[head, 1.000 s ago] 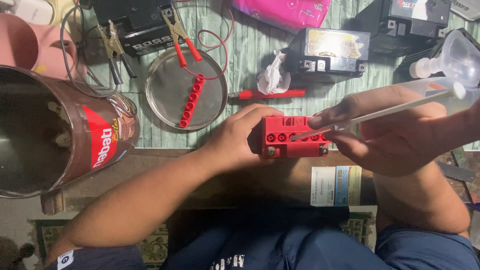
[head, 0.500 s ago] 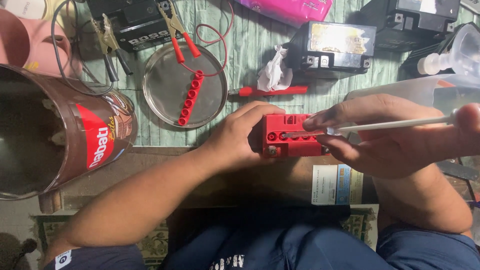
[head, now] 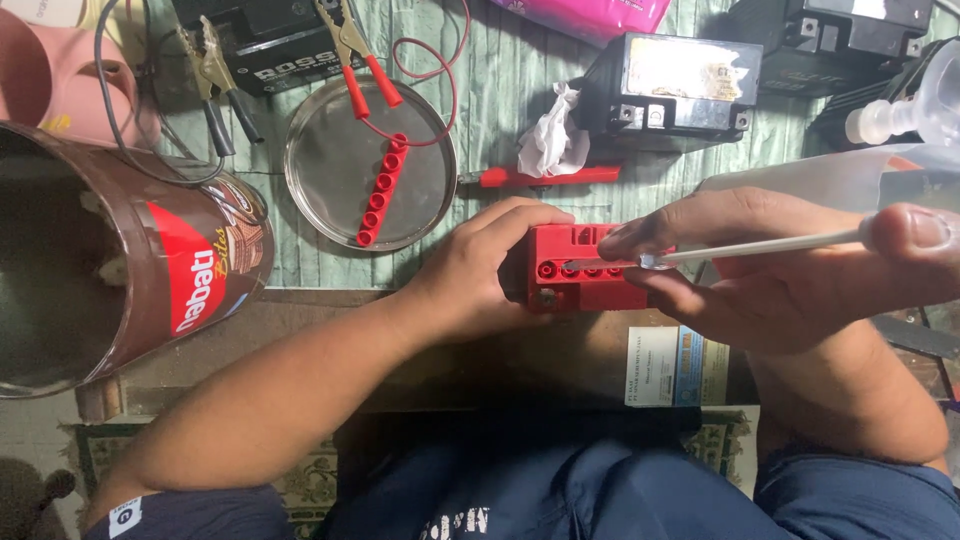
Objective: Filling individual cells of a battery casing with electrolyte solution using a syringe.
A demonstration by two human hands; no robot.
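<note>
Head camera is looking down as the left hand (head: 480, 270) is clasping the red battery (head: 578, 270) at its 9 o'clock side, steadying it at the table edge. At 3 o'clock, the right hand (head: 790, 275) is pinching a thin white rod (head: 760, 246), its tip touching the battery's row of holes. At 10 o'clock, a round metal dish (head: 330, 170) is holding a red cap strip (head: 381, 190)
</note>
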